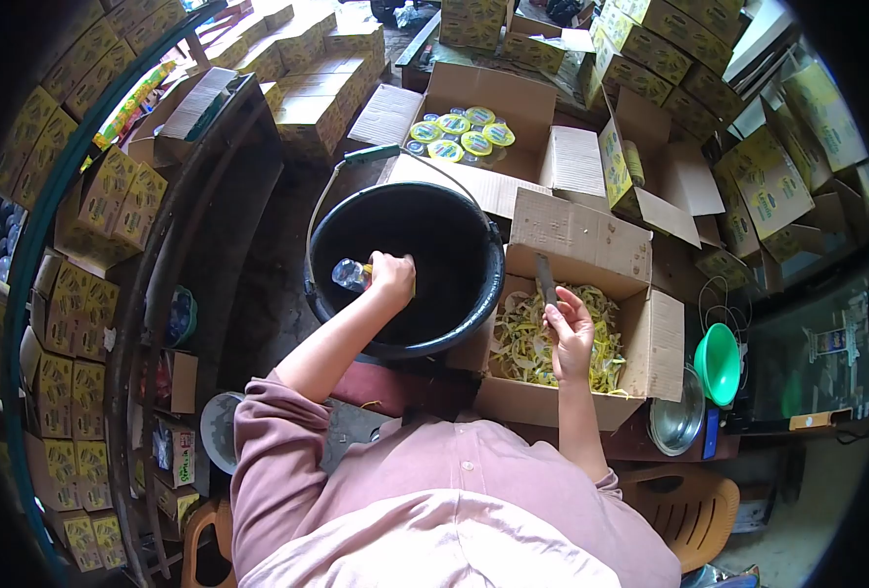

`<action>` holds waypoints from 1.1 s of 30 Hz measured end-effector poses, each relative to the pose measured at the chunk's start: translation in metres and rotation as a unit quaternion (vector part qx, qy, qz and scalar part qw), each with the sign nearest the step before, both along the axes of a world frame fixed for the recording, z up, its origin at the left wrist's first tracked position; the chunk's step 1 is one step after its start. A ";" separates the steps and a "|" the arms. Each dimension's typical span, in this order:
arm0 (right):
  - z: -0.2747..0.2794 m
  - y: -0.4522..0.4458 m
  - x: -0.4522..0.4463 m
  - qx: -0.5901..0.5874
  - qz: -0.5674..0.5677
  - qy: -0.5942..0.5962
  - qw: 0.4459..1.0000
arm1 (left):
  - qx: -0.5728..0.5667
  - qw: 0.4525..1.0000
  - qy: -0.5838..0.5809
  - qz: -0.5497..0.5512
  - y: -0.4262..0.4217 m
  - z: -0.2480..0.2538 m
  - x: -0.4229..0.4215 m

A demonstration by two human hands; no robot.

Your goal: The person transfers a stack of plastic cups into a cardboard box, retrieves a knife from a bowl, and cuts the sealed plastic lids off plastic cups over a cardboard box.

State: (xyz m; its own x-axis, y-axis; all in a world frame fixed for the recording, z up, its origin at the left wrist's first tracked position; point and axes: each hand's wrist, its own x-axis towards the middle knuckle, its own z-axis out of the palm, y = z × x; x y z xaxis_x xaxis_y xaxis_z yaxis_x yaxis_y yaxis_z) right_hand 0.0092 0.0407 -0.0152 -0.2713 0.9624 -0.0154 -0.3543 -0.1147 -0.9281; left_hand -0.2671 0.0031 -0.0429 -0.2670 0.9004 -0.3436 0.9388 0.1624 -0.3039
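Note:
My left hand (391, 278) is closed around a small clear plastic container (350, 274) with some yellow on it. The hand reaches over a large black bucket (424, 199), whose dark inside I cannot make out. Upright in my right hand (571, 333) is a flat, dark knife blade (546, 278), its handle hidden by my fingers. Below that hand, an open cardboard box (666, 343) holds a heap of yellow and white strips (521, 338).
Behind the bucket, an open carton (493, 90) contains several cups with yellow lids (476, 143). A green bowl (718, 363) and a metal basin (676, 416) sit at right. Stacked printed cartons (331, 83) surround the area. An orange chair (684, 514) stands at lower right.

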 end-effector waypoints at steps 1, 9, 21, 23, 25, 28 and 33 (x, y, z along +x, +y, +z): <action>0.001 -0.001 0.003 -0.003 -0.007 -0.001 1.000 | -0.007 1.000 0.009 -0.004 0.001 -0.002 0.002; -0.011 -0.008 0.015 -0.049 -0.015 0.049 0.997 | -0.053 0.995 0.065 -0.051 0.005 0.019 0.007; -0.009 -0.014 0.018 -0.039 -0.035 0.057 0.997 | 0.064 0.996 0.069 -0.013 0.009 0.087 -0.011; -0.009 -0.014 0.020 -0.039 -0.033 0.059 0.997 | 0.086 0.994 0.066 -0.007 0.009 0.096 -0.011; -0.009 -0.013 0.020 -0.037 -0.029 0.065 0.997 | 0.103 0.993 0.060 -0.005 0.009 0.105 -0.012; -0.010 -0.012 0.021 -0.034 -0.027 0.075 0.996 | 0.118 0.991 0.060 -0.014 0.007 0.118 -0.011; -0.007 -0.014 0.021 -0.034 -0.034 0.072 0.996 | 0.054 0.997 0.056 0.026 0.011 0.081 -0.002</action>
State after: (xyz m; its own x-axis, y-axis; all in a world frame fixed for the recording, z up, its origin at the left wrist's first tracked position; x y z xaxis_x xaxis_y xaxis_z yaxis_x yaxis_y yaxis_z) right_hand 0.0305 0.0267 -0.0224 -0.2101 0.9765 -0.0474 -0.4916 -0.1474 -0.8583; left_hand -0.2696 0.0140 0.0383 -0.3451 0.9146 -0.2109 0.8897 0.2472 -0.3839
